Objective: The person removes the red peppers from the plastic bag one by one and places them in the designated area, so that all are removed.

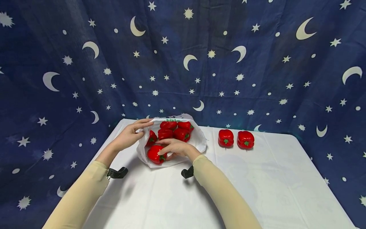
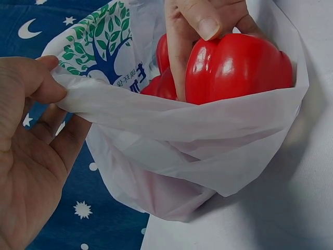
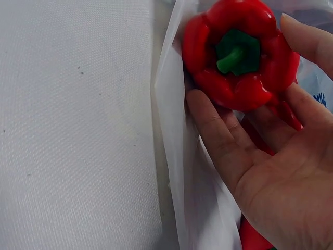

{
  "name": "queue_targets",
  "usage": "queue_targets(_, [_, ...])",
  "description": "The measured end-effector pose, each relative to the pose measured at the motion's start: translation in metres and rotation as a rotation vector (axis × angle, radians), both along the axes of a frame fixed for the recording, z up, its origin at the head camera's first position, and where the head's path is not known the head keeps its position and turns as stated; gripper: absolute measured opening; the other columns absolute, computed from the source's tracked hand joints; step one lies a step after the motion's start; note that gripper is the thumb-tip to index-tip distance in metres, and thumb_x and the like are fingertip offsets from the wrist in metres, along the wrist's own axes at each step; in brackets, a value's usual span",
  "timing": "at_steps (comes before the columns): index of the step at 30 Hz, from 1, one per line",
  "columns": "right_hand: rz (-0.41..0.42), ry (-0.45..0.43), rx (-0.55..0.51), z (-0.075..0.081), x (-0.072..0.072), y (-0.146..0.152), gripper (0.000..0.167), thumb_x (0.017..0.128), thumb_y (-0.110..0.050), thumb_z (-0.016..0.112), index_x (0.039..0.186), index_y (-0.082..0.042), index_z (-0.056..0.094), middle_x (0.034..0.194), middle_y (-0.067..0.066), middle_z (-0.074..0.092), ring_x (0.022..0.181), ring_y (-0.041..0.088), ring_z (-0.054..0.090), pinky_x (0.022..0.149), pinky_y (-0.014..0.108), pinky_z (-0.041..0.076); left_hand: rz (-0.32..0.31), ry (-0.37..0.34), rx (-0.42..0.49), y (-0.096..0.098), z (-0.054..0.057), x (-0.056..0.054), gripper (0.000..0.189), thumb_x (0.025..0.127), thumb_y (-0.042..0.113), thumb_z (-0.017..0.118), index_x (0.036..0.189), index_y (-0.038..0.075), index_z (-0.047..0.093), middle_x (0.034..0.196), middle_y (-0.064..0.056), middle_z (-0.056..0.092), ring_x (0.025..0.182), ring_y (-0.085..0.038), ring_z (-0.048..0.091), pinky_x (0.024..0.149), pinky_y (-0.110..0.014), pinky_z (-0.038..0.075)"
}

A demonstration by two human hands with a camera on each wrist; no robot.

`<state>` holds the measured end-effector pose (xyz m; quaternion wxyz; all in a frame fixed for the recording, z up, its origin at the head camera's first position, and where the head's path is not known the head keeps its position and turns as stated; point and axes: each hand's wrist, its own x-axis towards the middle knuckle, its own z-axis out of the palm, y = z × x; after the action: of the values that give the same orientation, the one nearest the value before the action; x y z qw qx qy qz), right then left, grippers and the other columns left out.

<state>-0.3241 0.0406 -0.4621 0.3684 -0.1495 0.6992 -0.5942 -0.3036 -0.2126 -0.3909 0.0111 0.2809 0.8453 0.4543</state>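
Pinching rim of white bag (image 2: 223, 140), left hand (image 1: 128, 136) is seemingly keeping mouth open. Right hand (image 1: 178, 148) is gripping red pepper (image 1: 153, 154) at bag mouth, fingers curving around, likely for control. Other peppers (image 1: 165, 134) are lying deeper; two more peppers (image 1: 226, 139) are standing on tabletop (image 1: 286, 184).

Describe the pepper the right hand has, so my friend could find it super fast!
Look at the white table, then find the open white bag toward its back left. The pepper you want is just inside the bag's mouth, at the near edge. Only this red one is in the right hand's grip.
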Motion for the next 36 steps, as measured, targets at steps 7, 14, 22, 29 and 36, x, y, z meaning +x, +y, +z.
queue_targets(7, [0.008,-0.001,0.003,-0.002,0.002,0.001,0.063,0.087,-0.018,0.079,0.147,-0.02,0.058,0.143,0.001,0.051,0.123,0.025,0.053,0.094,0.049,0.054,-0.009,-0.007,0.004,0.002,0.001,0.001,0.049,0.1,-0.003,0.049,0.145,0.013,0.06,0.159,-0.001,0.042,0.153,-0.023,0.022,0.11,-0.056,0.037])
queue_targets(14, [0.007,0.009,-0.01,-0.003,0.003,0.001,0.057,0.088,-0.017,0.078,0.142,-0.019,0.063,0.14,0.002,0.053,0.122,0.026,0.053,0.094,0.049,0.054,-0.014,-0.012,0.012,0.003,0.001,0.001,0.048,0.101,-0.003,0.049,0.145,0.013,0.06,0.158,0.0,0.042,0.153,-0.021,0.021,0.114,-0.057,0.032])
queue_targets(22, [0.013,0.021,-0.026,-0.005,0.006,-0.002,0.054,0.088,-0.016,0.077,0.14,-0.016,0.063,0.135,0.002,0.056,0.12,0.026,0.055,0.092,0.049,0.055,-0.017,-0.019,0.032,-0.002,-0.002,0.005,0.048,0.101,-0.004,0.049,0.144,0.011,0.061,0.158,-0.001,0.043,0.154,-0.021,0.021,0.115,-0.059,0.029])
queue_targets(29, [0.019,0.028,-0.053,-0.004,0.006,0.001,0.053,0.089,-0.014,0.076,0.141,-0.015,0.063,0.133,0.004,0.059,0.116,0.026,0.058,0.091,0.049,0.056,-0.013,0.004,0.029,-0.004,-0.004,0.003,0.048,0.099,-0.006,0.05,0.143,0.01,0.062,0.157,-0.003,0.045,0.153,-0.023,0.023,0.116,-0.059,0.028])
queue_targets(36, [0.006,0.068,-0.031,0.004,0.005,0.014,0.053,0.089,-0.017,0.075,0.141,-0.016,0.062,0.134,0.004,0.058,0.116,0.026,0.059,0.091,0.049,0.055,-0.017,0.006,0.023,0.001,-0.001,-0.002,0.049,0.1,-0.004,0.051,0.144,0.012,0.061,0.157,0.0,0.044,0.153,-0.022,0.023,0.115,-0.058,0.029])
